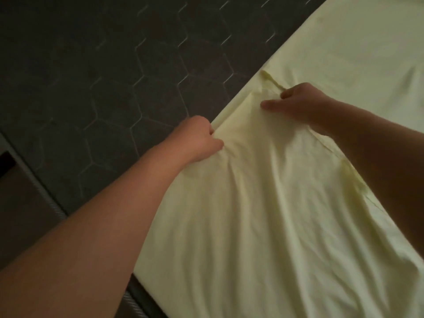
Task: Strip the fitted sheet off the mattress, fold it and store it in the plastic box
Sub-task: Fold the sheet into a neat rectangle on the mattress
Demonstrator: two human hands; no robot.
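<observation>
folding step, judged: fitted sheet (263, 203) lying slack across part of the dark mattress (91, 76). left hand (197, 138) gripping a bunched edge, fingers curled; right hand (302, 104) pinching a hem fold. next: lift both grips together, lay edge over evenly. no plastic box in view.

Sheet (263, 214) on mattress (91, 76), right side

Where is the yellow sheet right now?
In the head view, the sheet lies across the right side on the dark mattress, its left edge held by the left hand and right hand.
</observation>
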